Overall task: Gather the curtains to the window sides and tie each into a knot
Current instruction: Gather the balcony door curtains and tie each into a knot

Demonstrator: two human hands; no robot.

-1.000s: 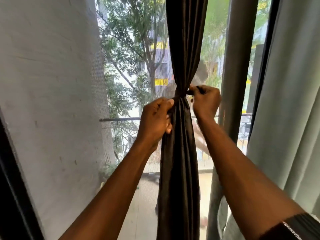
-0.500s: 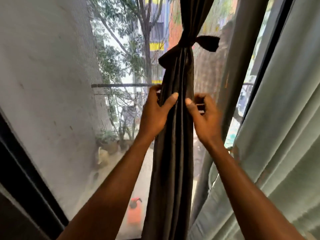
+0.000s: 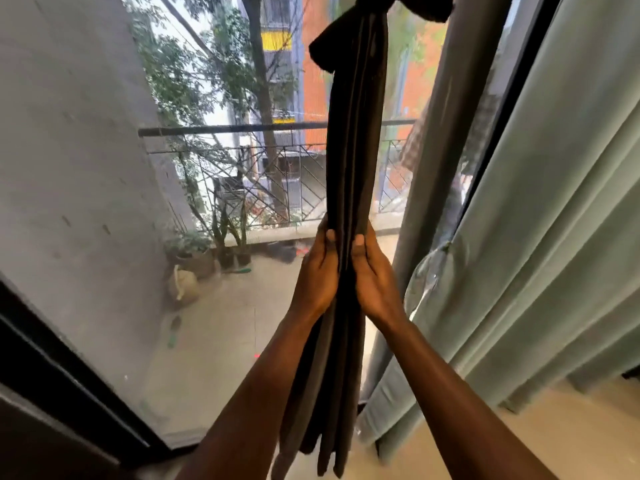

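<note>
- Both hands have slid lower down the dark curtain [image 3: 356, 133], well below its knot [image 3: 375, 3] at the top edge.
- The left hand [image 3: 318, 271] and right hand [image 3: 377, 278] clasp the gathered folds, thumbs in front.
- A pale green curtain [image 3: 554, 237] hangs to the right.

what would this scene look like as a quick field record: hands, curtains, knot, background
dark curtain: gathered into one narrow bundle, hanging in front of the window
knot: at the top edge of the view, partly cut off
left hand: grips the bundle from its left, thumb in front
right hand: grips the bundle from its right, level with the left
pale green curtain: hangs loose at right, untied
balcony railing: outside, behind the glass
</note>
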